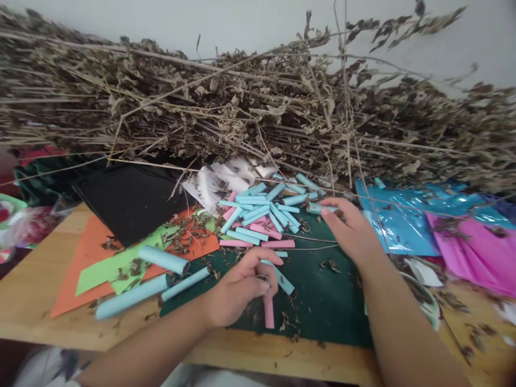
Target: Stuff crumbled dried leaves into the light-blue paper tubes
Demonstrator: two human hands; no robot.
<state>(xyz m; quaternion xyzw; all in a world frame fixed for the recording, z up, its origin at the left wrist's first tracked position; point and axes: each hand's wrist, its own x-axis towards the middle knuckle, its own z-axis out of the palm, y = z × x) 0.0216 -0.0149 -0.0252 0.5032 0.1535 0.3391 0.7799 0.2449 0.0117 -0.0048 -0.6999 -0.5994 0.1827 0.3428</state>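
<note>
In the middle of a dark green mat (322,301) lies a heap of small blue paper rolls (256,215) and pink paper rolls (264,231). My right hand (352,228) is at the heap's right edge, thumb and fingers pinching the end of one blue paper roll (314,208). Nearer to me, my left hand (242,285) is curled, its thumb close to the fingers. A small pale ring shape shows at the thumb tip; what it belongs to is unclear. Just beyond these fingers are a pink roll (269,314) and a blue roll (282,280).
Dried leafy stalks (226,102) are piled along the wall, thin stems reaching over the rolls. Larger blue rolls (135,296), orange sheets (76,274), green strips (100,274) and a black sheet (129,199) lie left. Blue plastic (403,226) and pink plastic (475,252) lie right. Leaf crumbs are scattered about.
</note>
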